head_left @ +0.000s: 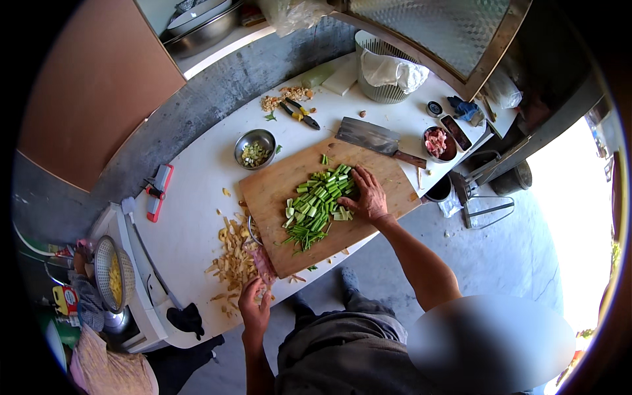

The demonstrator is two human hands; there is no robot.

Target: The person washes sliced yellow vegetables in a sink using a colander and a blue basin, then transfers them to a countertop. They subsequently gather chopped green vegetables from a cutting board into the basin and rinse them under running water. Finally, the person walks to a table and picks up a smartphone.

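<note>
A wooden cutting board point(382, 174) lies on the white table, its left part over a round metal rim point(252, 230). On the board is a pile of chopped green stalks point(319, 201). My right hand point(368, 197) rests at the right side of this pile, fingers spread, holding nothing. My left hand point(255, 308) is at the table's front edge below the board's lower left corner. Its fingers curl at the lower end of a crumpled pink thing point(263, 264); what they pinch is partly hidden. A cleaver point(368, 137) lies across the board's far edge.
Pale peelings point(234, 253) lie left of the board. Around it are a metal bowl of chopped pieces point(255, 148), pliers point(299, 114), a bowl of raw meat point(439, 145), a phone point(455, 131) and a plastic basket point(388, 69). A colander point(115, 273) stands far left.
</note>
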